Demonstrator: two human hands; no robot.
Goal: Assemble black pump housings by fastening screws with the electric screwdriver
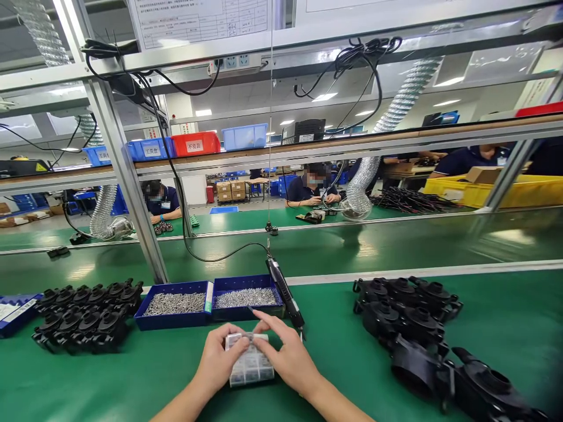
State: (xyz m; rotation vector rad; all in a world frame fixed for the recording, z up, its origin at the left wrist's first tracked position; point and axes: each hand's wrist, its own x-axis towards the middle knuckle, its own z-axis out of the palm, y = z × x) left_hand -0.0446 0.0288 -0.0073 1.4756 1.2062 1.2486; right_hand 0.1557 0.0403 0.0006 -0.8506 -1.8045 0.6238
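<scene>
A clear plastic compartment box (250, 370) lies on the green worktop in front of me, its inside divided into small cells. My left hand (219, 357) grips its left far corner, thumb bent over the top edge. On the other side my right hand (288, 354) has its thumb on the same far edge, close to the left thumb, with the index finger raised. A small dark pointed tip shows by the right fingertips; its kind is unclear. Just beyond are a blue tray of screws (176, 303), a blue tray of small shiny metal parts (245, 298) and a hanging electric screwdriver (285, 293).
Black plastic housings (85, 316) stand in rows at left, and more black housings (402, 319) spread across the right. A metal post (127, 176) rises behind the screw tray. Co-workers sit beyond the shelf. Blue and red bins (196, 143) line the shelf.
</scene>
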